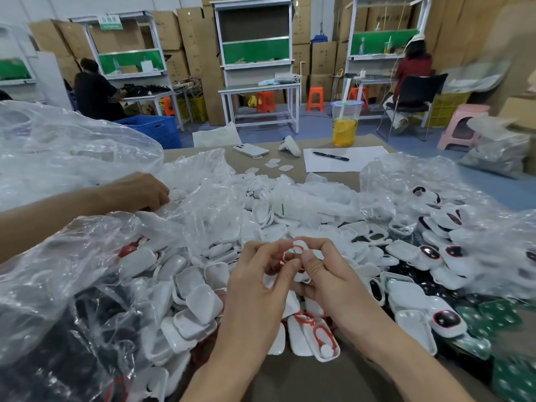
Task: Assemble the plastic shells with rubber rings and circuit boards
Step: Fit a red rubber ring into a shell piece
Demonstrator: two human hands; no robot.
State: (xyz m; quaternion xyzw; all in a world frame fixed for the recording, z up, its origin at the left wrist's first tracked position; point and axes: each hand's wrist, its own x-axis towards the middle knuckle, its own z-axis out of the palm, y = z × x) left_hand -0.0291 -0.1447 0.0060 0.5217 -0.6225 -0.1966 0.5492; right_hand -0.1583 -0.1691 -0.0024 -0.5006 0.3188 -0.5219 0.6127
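At a crowded bench [316,140], we saw two hands meet above a heap of white shells [200,297] too many to count. The left hand [261,282] pinched one red rubber ring [285,255] between thumb and forefinger, its other fingers curled. The right hand [327,274], touching the left, pinched one small white shell [300,245] at its fingertips, and the ring looped against that shell. Just beyond the wrists lay one open shell with a red ring [324,340] already seated in it.

A third hand [142,191], another person's, reached in from the left and pressed into clear plastic bags [72,146]; we could not tell what it held. To the right lay finished shells with dark round windows [446,319], at least six, and near them green circuit boards [499,311], blurred, at least three.

At the far edge of the bench we counted one phone [251,150], one white handheld device [290,146], one black pen [330,156] on one sheet of paper [362,161], and one cup of yellow drink [345,126]. Behind, two people sat at separate workstations, one at the left [92,91] and one at the right [412,68], before stacked cardboard boxes [194,39].
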